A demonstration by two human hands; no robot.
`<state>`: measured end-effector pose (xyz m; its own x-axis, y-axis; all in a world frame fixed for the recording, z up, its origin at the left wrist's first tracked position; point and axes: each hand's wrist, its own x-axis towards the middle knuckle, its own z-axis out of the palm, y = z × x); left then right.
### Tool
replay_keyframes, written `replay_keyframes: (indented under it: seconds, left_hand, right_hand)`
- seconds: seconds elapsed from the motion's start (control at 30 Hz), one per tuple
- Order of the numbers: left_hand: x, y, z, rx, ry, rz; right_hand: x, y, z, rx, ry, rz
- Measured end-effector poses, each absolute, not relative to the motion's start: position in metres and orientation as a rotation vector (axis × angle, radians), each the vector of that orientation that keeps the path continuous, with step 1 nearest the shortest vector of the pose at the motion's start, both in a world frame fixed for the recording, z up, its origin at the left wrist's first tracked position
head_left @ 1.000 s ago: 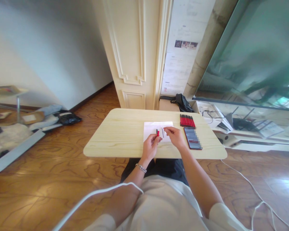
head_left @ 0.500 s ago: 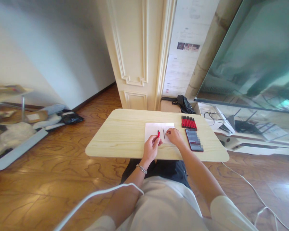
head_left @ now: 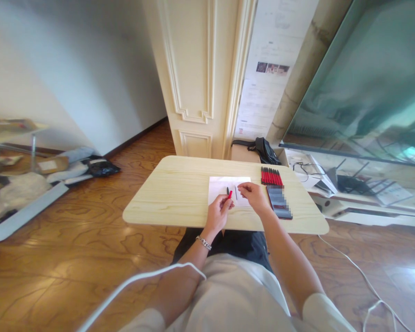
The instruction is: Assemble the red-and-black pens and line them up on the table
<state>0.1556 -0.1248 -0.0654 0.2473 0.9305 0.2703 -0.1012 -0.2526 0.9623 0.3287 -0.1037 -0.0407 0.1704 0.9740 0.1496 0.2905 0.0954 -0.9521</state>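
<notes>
My left hand [head_left: 218,211] is closed around a red pen barrel [head_left: 230,194], which points up and to the right over a white sheet of paper [head_left: 214,185]. Just beyond it shows a small black pen part [head_left: 228,190], apparently lying on the sheet. A thin dark pen refill [head_left: 235,192] rests on the paper between my hands. To its right, my right hand [head_left: 253,195] hovers with thumb and forefinger pinched together; whatever is between them is too small to make out.
A row of red pens with black ends [head_left: 271,176] lies at the back right of the pale wooden table [head_left: 166,193]. In front of it lies a phone [head_left: 278,203], close to my right forearm. A white cable [head_left: 141,276] crosses near my left arm.
My right hand has shifted slightly up, its fingers now beyond the refill's top. The red barrel has tilted to the right, apart from the black part. The refill stays put.
</notes>
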Motion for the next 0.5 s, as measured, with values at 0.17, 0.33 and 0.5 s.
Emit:
replay_keyframes:
  seconds: [0.17,0.33,0.5]
  left_hand:
    - [0.155,-0.125,-0.068,1.489,0.825,1.234]
    - [0.155,-0.125,-0.067,1.539,0.855,1.241]
    - [0.154,-0.126,-0.063,1.595,0.899,1.221]
  right_hand:
    - [0.321,-0.117,-0.022,-1.279,-1.338,0.862]
    - [0.315,-0.127,-0.004,-1.360,-1.507,0.637]
    - [0.309,-0.136,0.011,-1.417,-1.682,0.452]
